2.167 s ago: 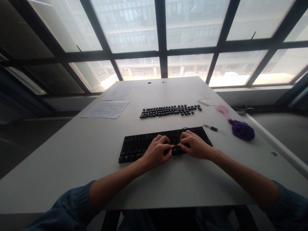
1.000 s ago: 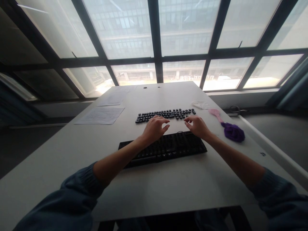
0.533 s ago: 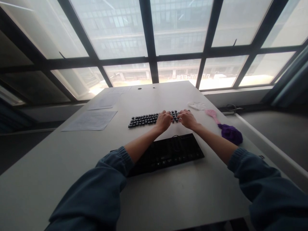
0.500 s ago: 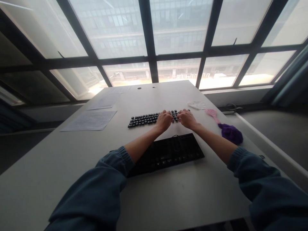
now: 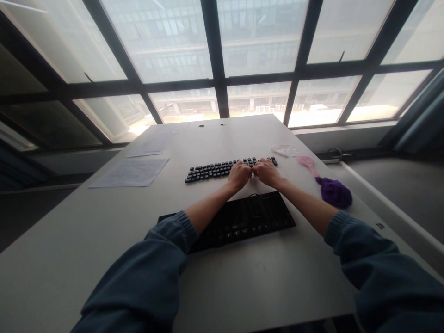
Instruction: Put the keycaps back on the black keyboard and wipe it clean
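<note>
Table: pale, facing wide windows.
Keycaps: ranked in loose rows beyond the black keyboard.
Hands: the person's left hand and right hand curl over the rows' right part, fingertips nearly meeting (whether they pinch a cap cannot be told).
Risk: a knuckle brushing the rows could scatter caps; the left sleeve, dragging, might shift the keyboard.

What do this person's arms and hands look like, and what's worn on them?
Loose, dark blue sleeves with gathered cuffs end on both forearms. The left hand and right hand are ungloved; no watch or bracelet shows on either wrist. Rings can't be made out.
</note>
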### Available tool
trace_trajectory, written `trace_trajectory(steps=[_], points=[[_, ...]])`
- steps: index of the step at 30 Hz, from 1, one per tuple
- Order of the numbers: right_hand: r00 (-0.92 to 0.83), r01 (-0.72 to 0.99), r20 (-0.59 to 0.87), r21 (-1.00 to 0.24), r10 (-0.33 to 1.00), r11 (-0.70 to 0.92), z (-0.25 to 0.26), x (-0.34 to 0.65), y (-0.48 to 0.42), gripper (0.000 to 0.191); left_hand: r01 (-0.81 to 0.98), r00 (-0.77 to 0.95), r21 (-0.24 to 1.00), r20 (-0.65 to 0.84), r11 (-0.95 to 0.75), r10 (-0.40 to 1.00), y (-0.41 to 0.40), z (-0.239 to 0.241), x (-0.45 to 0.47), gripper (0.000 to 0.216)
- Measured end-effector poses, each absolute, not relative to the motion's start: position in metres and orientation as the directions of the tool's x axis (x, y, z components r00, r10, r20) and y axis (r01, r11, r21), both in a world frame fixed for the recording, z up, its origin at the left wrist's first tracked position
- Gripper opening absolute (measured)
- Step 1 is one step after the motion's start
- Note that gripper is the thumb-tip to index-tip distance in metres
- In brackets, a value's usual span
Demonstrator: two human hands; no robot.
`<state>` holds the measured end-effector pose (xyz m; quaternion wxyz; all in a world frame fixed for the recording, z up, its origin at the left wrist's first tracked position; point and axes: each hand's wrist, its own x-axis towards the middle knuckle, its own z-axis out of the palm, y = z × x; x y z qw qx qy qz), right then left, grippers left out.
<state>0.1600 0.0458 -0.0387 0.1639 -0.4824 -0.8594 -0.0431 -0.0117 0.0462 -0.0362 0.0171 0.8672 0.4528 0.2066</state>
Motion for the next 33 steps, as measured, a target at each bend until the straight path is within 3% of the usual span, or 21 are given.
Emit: trace_trajectory(steps=[5, 10, 16, 22, 33], points=[[-0.423, 0.849, 0.388, -0.147, 0.819, 0.508, -0.033, 0.163, 0.027, 0.016, 0.765, 0.472, 0.289, 0.357, -0.576, 0.806, 0.035, -0.023, -0.019, 0.012], [-0.334, 0.705, 0.528, -0.41, 0.781, 0.579, -0.024, 0.173, -0.019, 0.008, 0.726, 0.44, 0.387, 0.375, -0.569, 0.816, -0.007, -0.002, -0.042, 0.004], [-0.288, 0.595, 0.571, -0.522, 0.769, 0.61, -0.022, 0.181, -0.062, 0.009, 0.618, 0.484, 0.534, 0.321, -0.577, 0.814, -0.077, 0.007, -0.051, 0.004], [-0.246, 0.541, 0.546, -0.608, 0.801, 0.581, -0.023, 0.187, -0.084, 0.008, 0.592, 0.523, 0.575, 0.259, -0.565, 0.812, -0.114, -0.007, -0.042, 0.004], [-0.415, 0.434, 0.386, -0.712, 0.824, 0.552, -0.04, 0.207, -0.13, 0.006, 0.555, 0.55, 0.592, 0.266, -0.585, 0.792, -0.123, -0.024, -0.041, 0.004]])
